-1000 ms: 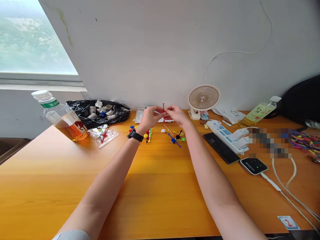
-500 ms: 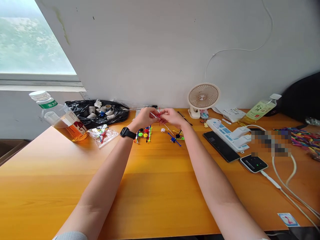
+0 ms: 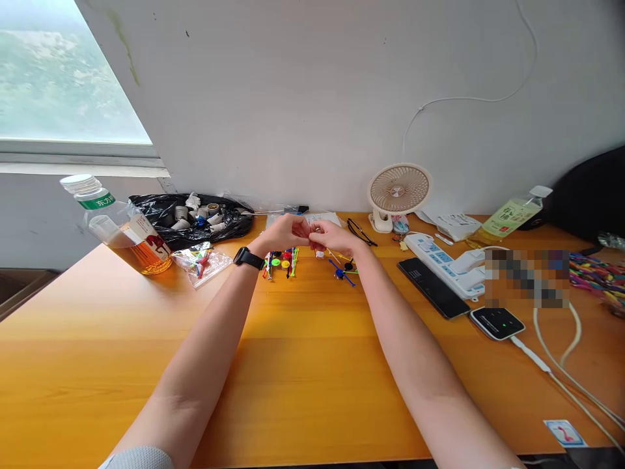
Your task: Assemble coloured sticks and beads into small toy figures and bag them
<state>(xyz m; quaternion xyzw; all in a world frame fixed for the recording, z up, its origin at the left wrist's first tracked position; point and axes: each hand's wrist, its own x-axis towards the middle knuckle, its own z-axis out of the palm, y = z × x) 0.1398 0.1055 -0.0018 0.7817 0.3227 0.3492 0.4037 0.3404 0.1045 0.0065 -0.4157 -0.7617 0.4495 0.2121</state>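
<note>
My left hand [image 3: 287, 233] and my right hand [image 3: 333, 236] meet fingertip to fingertip above the far part of the table. Both are closed in a pinch on a small spiky red plastic piece, now almost wholly hidden by the fingers. Below my right fingers a thin white stick [image 3: 335, 256] slants down; whether it is held I cannot tell. Just under the hands lies a small white plastic piece [image 3: 319, 255]. A blue arrow-ended piece [image 3: 340, 273] and a black one [image 3: 348, 266] lie near my right wrist. Several colourful plastic sticks and discs [image 3: 285, 263] lie beside my left hand.
To the left stand a tea bottle [image 3: 141, 244], a clear bag [image 3: 201, 264] and a black plastic bag [image 3: 229, 225] with grey rolls. At right are a fan [image 3: 399, 190], glasses [image 3: 362, 232], a power strip [image 3: 442, 264], a phone [image 3: 432, 287], a white-edged device [image 3: 497, 322] and cables.
My fingers have closed in closer together, and the red piece that showed between them is now covered. The view has shifted slightly; things on the table lie as before.
</note>
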